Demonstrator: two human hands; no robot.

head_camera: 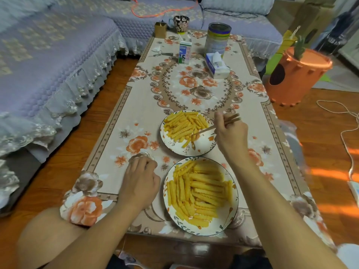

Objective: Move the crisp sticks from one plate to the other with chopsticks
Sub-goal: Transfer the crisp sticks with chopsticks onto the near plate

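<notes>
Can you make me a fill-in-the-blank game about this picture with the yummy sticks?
1. The right hand holds a pair of ____.
2. The chopsticks reach over the ____ plate, the one nearer the milk carton.
3. The left hand rests on the ____.
4. Both plates hold crisp sticks that are ____ in colour.

Missing words: chopsticks; far; table; yellow

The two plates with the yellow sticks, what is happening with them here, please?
A person is working on crisp sticks with chopsticks. The right hand holds the chopsticks, whose tips reach into the far plate among its sticks. The near plate also holds a big heap of sticks. The left hand rests on the tablecloth beside the near plate, its fingers loosely curled and holding nothing.
</notes>
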